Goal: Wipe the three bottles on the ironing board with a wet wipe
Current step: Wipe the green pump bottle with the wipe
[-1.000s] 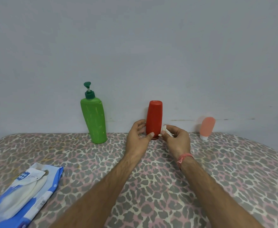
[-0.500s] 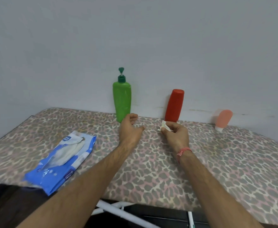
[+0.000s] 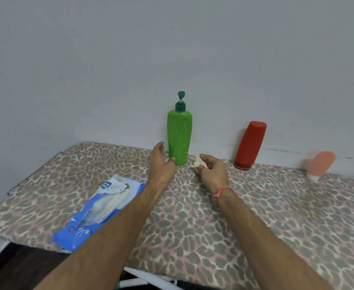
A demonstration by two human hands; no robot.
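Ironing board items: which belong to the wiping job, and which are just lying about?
Job:
green pump bottle
red bottle
pink bottle
wet wipe, pinched in the right hand
left hand, open beside the green bottle

Lying about:
blue wipes pack, flap open

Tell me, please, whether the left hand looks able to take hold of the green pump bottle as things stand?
Probably yes: the open left hand is right beside the green pump bottle, nothing between them.
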